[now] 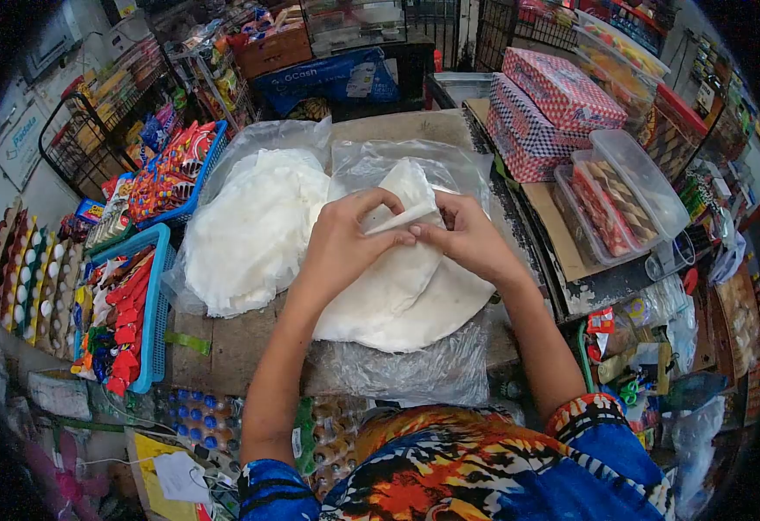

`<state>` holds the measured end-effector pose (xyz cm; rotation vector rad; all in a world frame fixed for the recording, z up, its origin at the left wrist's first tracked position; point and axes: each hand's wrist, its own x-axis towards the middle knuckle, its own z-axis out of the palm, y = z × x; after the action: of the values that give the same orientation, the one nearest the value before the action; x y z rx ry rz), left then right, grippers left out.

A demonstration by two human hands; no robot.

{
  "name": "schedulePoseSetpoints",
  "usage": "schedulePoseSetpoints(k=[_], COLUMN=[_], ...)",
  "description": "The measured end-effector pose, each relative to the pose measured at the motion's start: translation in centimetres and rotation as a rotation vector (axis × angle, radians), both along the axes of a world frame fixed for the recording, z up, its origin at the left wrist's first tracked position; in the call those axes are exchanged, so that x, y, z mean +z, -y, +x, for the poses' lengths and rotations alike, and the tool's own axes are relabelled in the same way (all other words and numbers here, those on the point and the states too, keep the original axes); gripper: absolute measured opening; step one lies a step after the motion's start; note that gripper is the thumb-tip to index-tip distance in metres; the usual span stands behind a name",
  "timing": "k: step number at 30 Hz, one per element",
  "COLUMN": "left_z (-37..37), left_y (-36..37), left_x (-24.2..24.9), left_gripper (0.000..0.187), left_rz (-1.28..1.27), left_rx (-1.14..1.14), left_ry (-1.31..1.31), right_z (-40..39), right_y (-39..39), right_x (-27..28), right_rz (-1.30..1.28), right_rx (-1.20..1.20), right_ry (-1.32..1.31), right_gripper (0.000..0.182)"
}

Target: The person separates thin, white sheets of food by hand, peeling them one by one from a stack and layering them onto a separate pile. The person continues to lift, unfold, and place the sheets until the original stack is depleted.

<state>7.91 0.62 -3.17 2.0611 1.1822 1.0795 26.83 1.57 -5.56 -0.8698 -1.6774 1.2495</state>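
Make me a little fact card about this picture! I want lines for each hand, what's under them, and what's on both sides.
Left hand: pinching a thin white sheet
Right hand: pinching the same sheet
Under the hands: more white sheets, on clear plastic
Left side: a big white pile, blue baskets of packets, eggs
Right side: checked boxes, a clear tub

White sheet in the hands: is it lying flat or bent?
Bent: the white sheet is lifted and curls over where the left hand and right hand pinch it.
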Motion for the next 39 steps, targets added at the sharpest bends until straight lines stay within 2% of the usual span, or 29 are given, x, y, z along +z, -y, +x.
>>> schedulePoseSetpoints(k=[2,3,6,8,10,11,13,14,16,20,22,23,25,26,28,29,31,32,34,35,37,38,39], left_z=[-0.3,-0.3,-1.3,-3.3,-6.1,-8.1,-10.9,-11.3,-11.2,-9.0,-7.5,-6.8,-5.3,-4.9,-4.4,-4.3,-4.2,-4.0,-3.7,-3.6,-3.7,-4.0,-4.3], left_y=[-0.6,-0.6,-1.5,-2.9,-4.2,-5.2,-6.3,-6.5,-6.1,-4.9,-4.5,-4.2,-3.3,-2.8,-2.0,-1.6,-0.9,-0.8,-0.7,-0.9,-1.6,-2.0,-2.4], left_x=[-0.9,-0.8,-0.7,-0.6,-1.2,-1.9,-2.8,-3.0,-2.0,-1.1,-1.0,-0.9,-0.2,-0.2,-0.1,0.2,0.7,0.8,1.0,1.0,0.7,0.2,-0.3], left_gripper=[0.019,0.019,0.021,0.023,0.024,0.024,0.019,0.019,0.020,0.025,0.029,0.029,0.037,0.037,0.048,0.048,0.059,0.059,0.057,0.057,0.044,0.044,0.034], left_rz=[0.220,0.216,0.450,0.501,0.390,0.390,0.032,0.034,-0.173,-0.283,-0.313,-0.314,-0.648,-0.650,-0.481,-0.483,-0.476,-0.478,-0.263,-0.264,-0.132,-0.134,-0.093], left_rx=[0.059,0.062,0.336,0.495,0.554,0.560,0.522,0.527,0.405,0.383,0.132,0.131,-0.048,-0.051,-0.158,-0.158,-0.354,-0.354,-0.081,-0.082,0.292,0.297,0.307], left_ry=[0.032,0.033,0.072,0.195,0.371,0.368,0.848,0.846,1.173,1.146,1.050,1.054,0.945,0.949,0.535,0.536,0.582,0.581,0.379,0.378,0.037,0.038,0.092], right_z=[0.0,0.0,0.2,0.5,0.7,0.7,0.9,0.9,0.6,0.7,0.5,0.4,-0.2,-0.4,-0.7,-0.8,-0.6,-0.6,-0.5,-0.5,-0.6,-0.7,-0.8], right_y=[0.3,0.3,0.2,0.3,0.6,0.7,0.7,0.7,0.8,0.8,0.4,0.2,0.5,0.6,0.6,0.6,0.6,0.6,0.9,1.0,0.9,0.8,0.8], right_x=[0.6,0.6,0.5,0.6,0.9,1.0,1.3,1.4,1.3,1.2,0.6,0.5,0.7,0.8,0.8,0.8,0.5,0.4,0.8,0.9,0.5,0.3,0.4], right_rz=[0.007,0.003,-0.030,-0.055,-0.069,-0.082,-0.101,-0.118,-0.109,-0.169,-0.226,-0.284,-0.292,-0.299,-0.287,-0.274,-0.275,-0.273,-0.258,-0.243,-0.233,-0.224,-0.227], right_rx=[-0.012,-0.009,0.034,-0.006,-0.004,-0.003,0.022,0.039,0.057,0.108,0.084,0.059,0.011,-0.032,-0.029,-0.025,-0.049,-0.070,-0.076,-0.082,-0.087,-0.086,-0.081], right_ry=[-0.015,-0.013,-0.007,0.007,-0.032,-0.069,-0.038,-0.006,-0.039,-0.127,-0.162,-0.198,-0.200,-0.207,-0.218,-0.235,-0.220,-0.207,-0.206,-0.202,-0.242,-0.279,-0.279], right_gripper=[0.029,0.029,0.030,0.030,0.030,0.030,0.033,0.037,0.039,0.045,0.044,0.043,0.046,0.048,0.049,0.050,0.047,0.044,0.039,0.035,0.032,0.029,0.029])
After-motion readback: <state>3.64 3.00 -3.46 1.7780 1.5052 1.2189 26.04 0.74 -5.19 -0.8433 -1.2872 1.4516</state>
